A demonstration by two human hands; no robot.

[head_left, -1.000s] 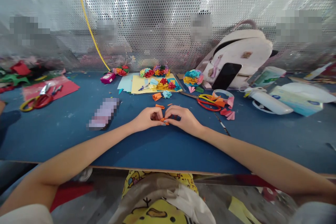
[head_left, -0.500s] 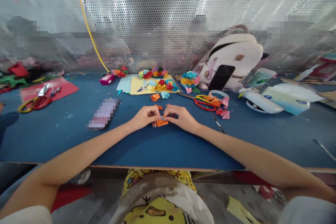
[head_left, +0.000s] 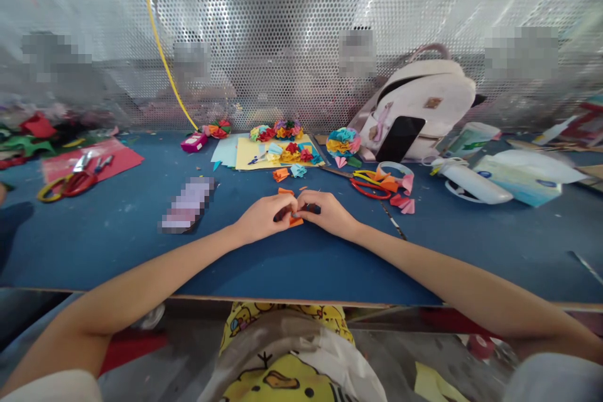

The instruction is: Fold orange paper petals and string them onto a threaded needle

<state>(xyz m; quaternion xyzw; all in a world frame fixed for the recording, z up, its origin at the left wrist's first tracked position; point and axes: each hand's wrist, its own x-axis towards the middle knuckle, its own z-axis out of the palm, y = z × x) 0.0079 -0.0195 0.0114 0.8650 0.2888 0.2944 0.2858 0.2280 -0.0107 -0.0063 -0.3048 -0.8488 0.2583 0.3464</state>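
At the middle of the blue table, my left hand (head_left: 266, 217) and my right hand (head_left: 328, 213) meet, fingertips pinched together. Between them is a small piece of orange paper (head_left: 296, 222), mostly covered by my fingers. Both hands are closed on it. Another orange paper piece (head_left: 284, 191) lies just behind my left hand. Farther back are a crumpled orange paper flower (head_left: 281, 174) and a light blue one (head_left: 298, 170).
Scissors with red and yellow handles (head_left: 370, 185) lie right of my hands, near a tape roll. A phone (head_left: 187, 204) rests to the left. Behind are yellow paper (head_left: 245, 160), paper flowers (head_left: 343, 142) and a white backpack (head_left: 438, 100). More scissors (head_left: 70, 183) lie on red paper.
My left hand has shifted slightly right, closer to my right hand, and its fingers now cover more of the orange paper. The whole view has drifted slightly.
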